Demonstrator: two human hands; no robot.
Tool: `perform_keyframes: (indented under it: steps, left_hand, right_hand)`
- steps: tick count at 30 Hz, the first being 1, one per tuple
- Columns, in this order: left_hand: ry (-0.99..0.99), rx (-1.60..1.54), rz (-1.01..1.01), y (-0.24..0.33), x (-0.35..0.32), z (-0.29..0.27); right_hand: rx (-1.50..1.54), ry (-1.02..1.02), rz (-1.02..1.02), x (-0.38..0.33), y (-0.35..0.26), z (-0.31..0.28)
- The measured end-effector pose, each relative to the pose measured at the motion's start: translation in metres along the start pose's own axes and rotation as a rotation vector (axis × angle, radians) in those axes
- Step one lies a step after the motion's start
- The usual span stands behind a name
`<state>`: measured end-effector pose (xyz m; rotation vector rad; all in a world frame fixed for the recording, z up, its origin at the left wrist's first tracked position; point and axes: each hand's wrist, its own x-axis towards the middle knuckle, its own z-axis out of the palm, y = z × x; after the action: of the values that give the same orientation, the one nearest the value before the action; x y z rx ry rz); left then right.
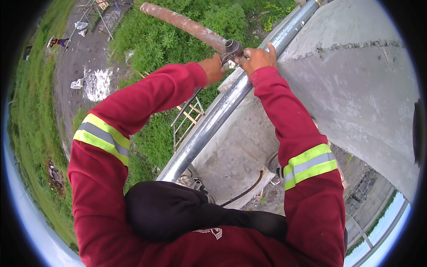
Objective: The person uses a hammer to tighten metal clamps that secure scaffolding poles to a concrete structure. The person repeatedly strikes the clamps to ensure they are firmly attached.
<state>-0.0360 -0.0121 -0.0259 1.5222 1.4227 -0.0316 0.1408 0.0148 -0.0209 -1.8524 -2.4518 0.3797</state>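
My left hand (212, 70) is closed round a ratchet wrench, whose dark round head (233, 46) stands out beyond my knuckles. A dark bar, apparently its handle, shows below my left cuff. My right hand (260, 58) is just to the right, at the galvanized pipe (222, 107), with thumb and fingers curled in beside the wrench head and one finger raised. What those fingers grip is mostly hidden. A rusty pipe (184, 26) runs from the upper left to the wrench head, where it meets the galvanized pipe; the joint is covered by my hands.
Grey concrete (347, 84) rises on the right, with a concrete ledge (235, 153) below me. A bent rusty rebar (247, 190) crosses the ledge by my shoes. A metal ladder-like frame (189, 118) stands beyond the edge. Far below are grass (160, 44) and a dirt path (71, 104).
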Motion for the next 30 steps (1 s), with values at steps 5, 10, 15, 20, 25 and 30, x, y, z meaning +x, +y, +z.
perform_keyframes:
  steps: [5, 10, 15, 20, 25, 30]
  left_hand:
    - [-0.164, -1.208, -0.291, 0.059, -0.011, 0.010]
    - [-0.153, -1.647, -0.161, 0.084, 0.014, 0.010]
    - [-0.028, -2.208, -0.304, 0.095, 0.017, 0.016]
    - [0.049, -2.273, -0.149, 0.105, 0.000, 0.021]
    - [0.027, -2.247, -0.246, 0.098, -0.014, 0.012]
    - [0.169, -2.284, -0.293, 0.111, -0.019, 0.018]
  right_hand:
    - [-0.036, -0.045, 0.022, 0.003, 0.005, 0.004]
    - [0.084, 0.076, -0.182, -0.001, 0.015, 0.007]
    - [0.002, 0.007, -0.117, 0.003, 0.020, 0.015]
    - [0.006, -0.061, -0.124, 0.008, 0.024, 0.022]
    - [0.097, 0.073, -0.120, 0.005, 0.020, 0.020]
    - [0.137, -0.004, -0.141, 0.005, 0.019, 0.010]
